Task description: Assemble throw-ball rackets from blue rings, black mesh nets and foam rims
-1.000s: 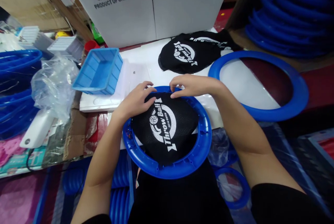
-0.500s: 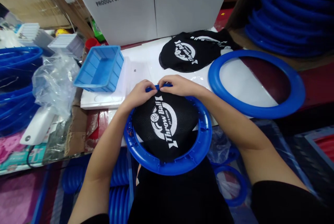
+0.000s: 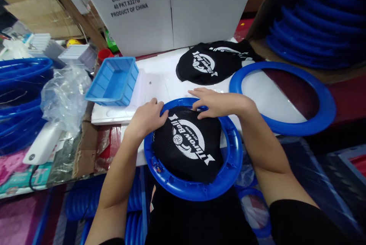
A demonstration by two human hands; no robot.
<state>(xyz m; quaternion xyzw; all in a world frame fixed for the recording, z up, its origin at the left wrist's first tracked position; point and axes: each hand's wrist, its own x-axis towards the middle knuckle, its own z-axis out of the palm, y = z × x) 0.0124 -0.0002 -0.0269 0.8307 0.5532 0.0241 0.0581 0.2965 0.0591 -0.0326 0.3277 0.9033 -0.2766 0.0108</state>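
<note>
A blue plastic ring (image 3: 197, 191) with its ribbed inner side up rests partly on the white board and reaches over the near edge. Inside it lies a black mesh disc (image 3: 166, 161) with a white "Throw Ball" print. Fingers of my left hand (image 3: 148, 117) curl over the ring's upper left rim, thumb at the mesh edge. My right hand (image 3: 213, 102) rests at the upper right rim with its fingers apart, the thumb near the mesh. A small shiny piece, too small to name, sits in the ring's left channel.
Behind are more black mesh discs (image 3: 197, 64) and a second blue ring (image 3: 326, 104). A light blue bin (image 3: 111, 81) stands on the white board (image 3: 160, 69) at left. A white carton (image 3: 148, 28) blocks the back. Stacked blue rings (image 3: 309, 39) stand at right.
The ring and mesh disc have turned counterclockwise together. My hands, close together at the top rim before, have moved apart, and the right hand's fingers have spread.
</note>
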